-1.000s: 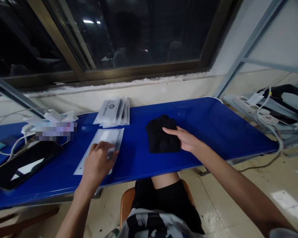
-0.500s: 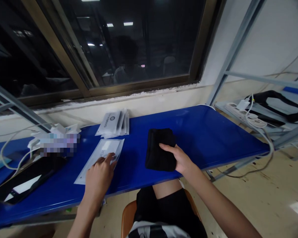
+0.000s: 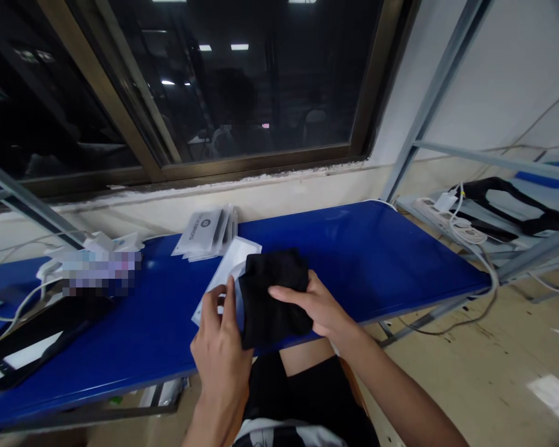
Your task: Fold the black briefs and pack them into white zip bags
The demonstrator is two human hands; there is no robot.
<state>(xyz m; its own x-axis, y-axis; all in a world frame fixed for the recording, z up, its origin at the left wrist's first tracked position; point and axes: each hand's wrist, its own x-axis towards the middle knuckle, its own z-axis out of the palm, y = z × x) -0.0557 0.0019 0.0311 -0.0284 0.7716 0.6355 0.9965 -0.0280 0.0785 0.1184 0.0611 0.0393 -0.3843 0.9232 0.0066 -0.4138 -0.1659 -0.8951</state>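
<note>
Left hand (image 3: 218, 351) holds the edge of a white pouch (image 3: 235, 264), which lies partly behind a folded black cloth (image 3: 272, 298). Right hand (image 3: 317, 304) lies across the cloth. Both are over the blue bench (image 3: 368, 248), near a stack of pouches (image 3: 205, 233).

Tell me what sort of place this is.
Likely a garment packing station: a stack of printed white bags, folded black cloth, and a long blue workbench.
</note>
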